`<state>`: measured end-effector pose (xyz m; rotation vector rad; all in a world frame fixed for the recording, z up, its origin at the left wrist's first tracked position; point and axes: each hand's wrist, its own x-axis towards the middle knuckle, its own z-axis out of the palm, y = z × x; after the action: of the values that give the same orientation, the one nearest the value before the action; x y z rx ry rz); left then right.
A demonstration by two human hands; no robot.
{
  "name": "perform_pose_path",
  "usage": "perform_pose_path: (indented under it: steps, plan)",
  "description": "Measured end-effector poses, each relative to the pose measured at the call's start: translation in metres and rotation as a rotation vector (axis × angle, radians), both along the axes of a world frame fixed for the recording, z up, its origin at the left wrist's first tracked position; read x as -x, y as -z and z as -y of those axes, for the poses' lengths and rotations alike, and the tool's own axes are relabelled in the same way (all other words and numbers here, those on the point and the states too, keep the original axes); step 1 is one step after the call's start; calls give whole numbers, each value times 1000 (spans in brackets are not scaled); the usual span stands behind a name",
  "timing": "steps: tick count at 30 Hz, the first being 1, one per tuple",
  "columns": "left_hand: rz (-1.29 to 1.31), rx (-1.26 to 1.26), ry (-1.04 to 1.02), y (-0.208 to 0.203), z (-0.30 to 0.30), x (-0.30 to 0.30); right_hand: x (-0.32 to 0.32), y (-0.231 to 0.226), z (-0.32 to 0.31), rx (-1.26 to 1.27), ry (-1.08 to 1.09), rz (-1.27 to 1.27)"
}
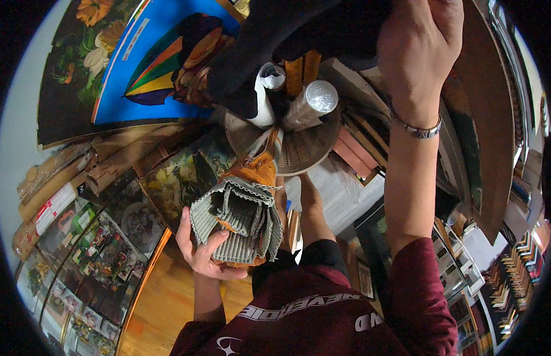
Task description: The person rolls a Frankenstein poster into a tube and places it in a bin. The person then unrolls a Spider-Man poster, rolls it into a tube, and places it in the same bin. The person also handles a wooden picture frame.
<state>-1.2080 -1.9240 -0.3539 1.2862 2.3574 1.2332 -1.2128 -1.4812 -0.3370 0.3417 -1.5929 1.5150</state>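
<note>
My left hand (205, 255) is closed around a roll of grey corrugated cardboard (243, 249) with an orange outer side. Its thumb hooks over the rim of the open end, which faces me. More layers are curled inside the roll. High at the right, my right hand (419, 56) is raised beside a black cloth (323, 29) and appears to grip it. The fingertips are out of the picture. The cloth stretches left from this hand, and its lower end hangs near a white paper roll (263, 101) and a plastic-wrapped silvery roll (320, 98).
A round perforated holder (308, 145) stands around the rolls. A blue picture with a coloured fan shape (162, 59) and a flower painting (82, 59) lean at the left. Glossy pictures (103, 255) stand below them. Large boards (480, 118) rise at the right, near frame corner samples (515, 279).
</note>
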Motion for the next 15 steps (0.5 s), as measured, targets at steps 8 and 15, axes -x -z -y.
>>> perform_pose_path:
  steps: [8, 15]
  plan:
    - [-144, -42, -90, -2, -16, 23, -4, -68, 51, 742, 644, 130]
    - [35, -40, -396, 8, -38, 45, -126, -38, 99, 783, 341, 144]
